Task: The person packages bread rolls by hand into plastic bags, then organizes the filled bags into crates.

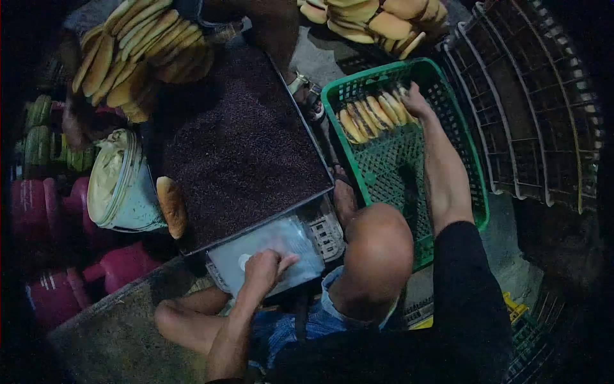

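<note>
My left hand (265,272) rests on a stack of clear plastic bags (294,246) in front of the dark tray, thumb pointing right; whether its fingers pinch a bag is unclear. My right hand (416,102) reaches into the green crate (368,185), at the right end of a row of filled bread pieces (371,116). Its fingers are partly hidden against the last piece, so its grip cannot be made out. The wide tray (243,141) holds a dark, grainy filling. A single bread roll (171,206) lies at the tray's left edge.
A white bucket (115,182) with pale cream stands left of the tray. Bread piles lie at the upper left (137,57) and top (377,19). Another person's hand (77,128) is near the bucket. Pink stools (48,211) are at left, a wire rack (511,102) at right.
</note>
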A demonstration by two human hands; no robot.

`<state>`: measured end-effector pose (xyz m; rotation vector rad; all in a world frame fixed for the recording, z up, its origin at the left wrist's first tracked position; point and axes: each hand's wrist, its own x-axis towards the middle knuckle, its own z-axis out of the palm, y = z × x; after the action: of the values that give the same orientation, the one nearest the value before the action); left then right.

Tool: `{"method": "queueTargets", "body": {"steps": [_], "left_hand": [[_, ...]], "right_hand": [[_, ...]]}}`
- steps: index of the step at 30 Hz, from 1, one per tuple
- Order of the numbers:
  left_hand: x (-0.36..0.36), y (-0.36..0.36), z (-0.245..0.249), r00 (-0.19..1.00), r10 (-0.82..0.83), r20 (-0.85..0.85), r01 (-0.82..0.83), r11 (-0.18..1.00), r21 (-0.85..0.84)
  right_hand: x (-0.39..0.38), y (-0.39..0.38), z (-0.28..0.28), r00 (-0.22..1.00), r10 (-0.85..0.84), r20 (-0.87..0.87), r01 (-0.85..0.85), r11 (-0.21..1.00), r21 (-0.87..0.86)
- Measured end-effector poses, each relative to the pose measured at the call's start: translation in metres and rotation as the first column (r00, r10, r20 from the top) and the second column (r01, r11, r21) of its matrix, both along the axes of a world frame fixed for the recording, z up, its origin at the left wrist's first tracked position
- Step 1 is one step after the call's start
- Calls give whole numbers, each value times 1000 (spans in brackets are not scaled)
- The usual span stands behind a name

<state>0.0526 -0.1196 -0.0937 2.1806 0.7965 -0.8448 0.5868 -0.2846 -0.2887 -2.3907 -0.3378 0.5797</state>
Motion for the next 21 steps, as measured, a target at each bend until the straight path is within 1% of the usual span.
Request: {"method": "queueTargets", "body": {"steps": [1, 2, 3, 4, 5, 6, 7, 8, 9, 10, 11, 12, 13, 14, 15, 16, 17, 19, 20, 21], "left_hand": [[-3, 1, 2, 999, 15, 31, -14, 999, -29], [-4, -2, 9, 980, 170, 99, -155, 977, -149], [-6, -6, 18, 934, 324, 149, -274, 920, -282], [-9, -8, 29, 865, 472, 171, -371, 830, -416], [-9, -16, 47, 801, 499, 330, -371, 848, -379], [0, -26, 69, 714, 508, 482, -382, 859, -341], [11, -35, 81, 600, 489, 634, -388, 870, -303], [19, -43, 87, 517, 252, 818, -335, 939, -77], [27, -50, 90, 401, -26, 916, -318, 933, 166], [23, -52, 92, 370, -102, 923, -285, 934, 217], [19, -53, 93, 334, -178, 926, -254, 929, 270], [13, -51, 87, 389, -57, 920, -171, 976, 133], [5, -41, 55, 367, 354, 860, -119, 935, -334], [1, -29, 56, 298, 709, 639, -114, 691, -713], [3, -13, 61, 239, 931, 276, -81, 302, -950], [3, -3, 67, 173, 979, 112, -66, 125, -990], [3, 5, 75, 97, 994, -55, -37, -52, -998], [-2, 13, 99, -101, 986, 131, -107, 120, -987], [-10, 13, 106, -109, 982, 151, -134, 136, -982], [-15, 17, 114, -116, 976, 183, -154, 164, -974]], "right_hand": [[-1, 7, 15, 993, 91, 76, -103, 980, 170], [-42, 21, 87, 959, 252, 131, -284, 867, 409], [-80, 32, 142, 901, 379, 209, -433, 802, 412], [-145, 38, 229, 840, 543, 4, -471, 725, 503], [-193, 38, 275, 689, 725, -9, -618, 594, 515], [-239, 34, 311, 496, 866, 56, -814, 442, 376], [-282, 31, 342, 420, 902, 95, -874, 375, 309], [-316, 29, 362, 342, 931, 130, -922, 305, 240], [-333, 31, 361, 402, 878, 261, -911, 354, 214], [-349, 32, 349, 449, 809, 379, -893, 400, 204], [-363, 32, 345, 488, 726, 484, -870, 445, 211], [-369, 29, 351, 641, 683, 349, -762, 514, 395], [-374, 25, 360, 752, 633, 183, -612, 569, 549], [-379, 22, 364, 814, 581, -15, -427, 616, 662], [-386, 18, 364, 838, 520, -165, -253, 638, 727], [-394, 14, 361, 832, 455, -316, -66, 648, 759], [-399, 12, 360, 799, 391, -457, 118, 643, 757], [-407, 10, 355, 764, 342, -547, 303, 559, 772], [-417, 11, 354, 730, 321, -603, 396, 521, 756], [-438, 27, 353, 828, 137, -543, 422, 485, 766]]}}
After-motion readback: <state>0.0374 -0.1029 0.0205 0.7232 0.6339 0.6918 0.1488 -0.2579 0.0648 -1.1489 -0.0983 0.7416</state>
